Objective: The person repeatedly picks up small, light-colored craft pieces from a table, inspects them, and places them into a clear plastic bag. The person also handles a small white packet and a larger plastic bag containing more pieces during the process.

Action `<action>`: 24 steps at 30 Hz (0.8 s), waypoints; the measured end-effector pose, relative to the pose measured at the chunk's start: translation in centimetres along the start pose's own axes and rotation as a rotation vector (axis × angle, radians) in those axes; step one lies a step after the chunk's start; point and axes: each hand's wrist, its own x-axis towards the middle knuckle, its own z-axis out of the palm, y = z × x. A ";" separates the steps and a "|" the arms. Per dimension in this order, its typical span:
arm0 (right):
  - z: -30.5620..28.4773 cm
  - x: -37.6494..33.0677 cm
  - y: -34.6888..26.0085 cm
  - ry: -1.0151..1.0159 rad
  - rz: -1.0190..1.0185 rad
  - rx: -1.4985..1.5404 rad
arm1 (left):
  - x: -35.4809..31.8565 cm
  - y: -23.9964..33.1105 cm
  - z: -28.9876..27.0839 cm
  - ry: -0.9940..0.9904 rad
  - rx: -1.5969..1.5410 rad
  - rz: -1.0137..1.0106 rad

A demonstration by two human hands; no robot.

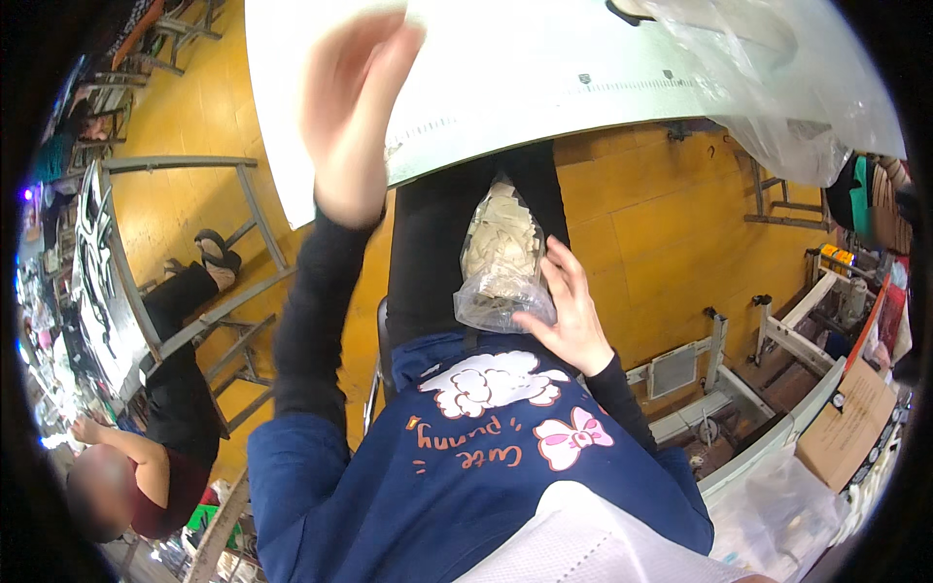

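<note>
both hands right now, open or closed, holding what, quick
Left hand: blurred above the white table; open or closed, cannot be told.
Right hand: open, fingers spread, at the side of the clear bag.

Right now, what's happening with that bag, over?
Left grip raised, motion-blurred, over white table. Right grip spread, touching clear bag of pale pieces on lap. Nothing visibly blocking the bag.

Wearer's clothing. A navy top (389, 515) bears a white, cloud-like figure (481, 381) outlined in reddish brown, orange lettering (473, 447) and a pink bow (573, 439). Black undersleeves (316, 321) reach the wrists; left hand (352, 107) and right hand (573, 316) are bare. Below: white textured fabric (573, 544).
</note>
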 end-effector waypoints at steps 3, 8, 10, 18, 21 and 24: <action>0.1 -1.1 -0.5 0.050 0.360 0.208 | -8.4 3.0 -3.6 -0.275 0.264 0.148; -1.0 2.4 -3.4 0.113 0.341 0.350 | -17.4 4.0 -2.1 -0.598 0.244 -0.768; -2.6 4.1 -5.5 0.089 0.401 0.533 | -16.5 5.0 -2.4 -0.378 0.159 -0.902; -8.7 11.2 -8.9 -0.209 -0.521 1.382 | -4.9 13.2 -2.1 -0.277 -0.817 -0.462; -5.8 15.5 -7.9 -0.213 -0.701 1.785 | -2.2 15.7 -0.1 -0.285 -0.880 -0.583; -2.1 17.3 -7.4 -0.477 -0.507 2.175 | 0.8 15.8 2.7 -0.474 -0.864 -0.478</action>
